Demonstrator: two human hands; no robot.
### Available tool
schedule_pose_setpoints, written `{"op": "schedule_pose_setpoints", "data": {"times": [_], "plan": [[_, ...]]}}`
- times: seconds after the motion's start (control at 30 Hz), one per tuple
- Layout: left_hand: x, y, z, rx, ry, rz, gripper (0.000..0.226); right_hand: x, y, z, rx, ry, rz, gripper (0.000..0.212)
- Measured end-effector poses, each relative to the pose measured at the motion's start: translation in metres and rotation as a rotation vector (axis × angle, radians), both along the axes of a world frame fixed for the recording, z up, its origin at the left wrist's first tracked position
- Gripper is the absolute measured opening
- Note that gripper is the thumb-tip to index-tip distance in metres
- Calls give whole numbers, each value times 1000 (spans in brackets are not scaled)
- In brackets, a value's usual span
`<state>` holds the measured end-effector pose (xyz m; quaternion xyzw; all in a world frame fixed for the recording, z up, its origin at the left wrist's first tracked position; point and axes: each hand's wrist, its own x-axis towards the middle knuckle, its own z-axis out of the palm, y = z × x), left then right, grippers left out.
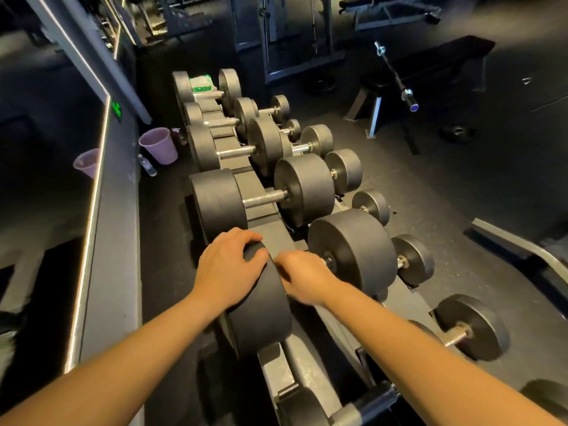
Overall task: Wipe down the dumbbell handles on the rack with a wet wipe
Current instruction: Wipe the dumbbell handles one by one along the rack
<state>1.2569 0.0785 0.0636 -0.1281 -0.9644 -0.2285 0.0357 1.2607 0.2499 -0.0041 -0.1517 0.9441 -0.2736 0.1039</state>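
Racking [270, 235] of dark steel runs away from the person down the middle of the floor, with big black dumbbells cradled along its top tier and smaller ones on a lower tier to the right. A flat bench [430, 72] stands well off to the right, a short barbell [396, 76] lying across it. The nearest dumbbell [264, 318] sits on the top tier right under the person's arms. A purple bucket [159, 146] stands on the floor to the left of the rack, near the mirrored wall.

The left hand [229, 269] lies over that dumbbell's left head, fingers curled over its upper rim, gripping it. The right hand [302, 276] is down between the two heads where the handle runs; it is blurred and its fingers are hidden, so I cannot tell whether it is closed or holds a wipe. The next handle [266, 198] up the row is bare knurled steel.

A green-and-white wipe pack [201, 83] rests on the farthest dumbbell. A small water bottle [147, 165] stands beside the bucket.
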Motion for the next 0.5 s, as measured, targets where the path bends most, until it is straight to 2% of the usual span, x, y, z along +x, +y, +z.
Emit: {"op": "schedule_pose_setpoints", "data": {"times": [0.1,0.2,0.27,0.4,0.5], "plan": [[0,0,0,5,3,-6,34,39,2,-28,-142,174,-334,11],[0,0,-1,8,6,-8,33,54,-20,-37,-577,96,-828,6],[0,0,-1,8,11,-6,32,57,-37,-38,-844,6,-993,6],[0,0,-2,2,20,-6,31,70,-47,-42,-1208,-306,-939,6],[-1,-1,-3,-1,17,-9,32,66,-37,-50,-1292,-479,-929,6]]}}
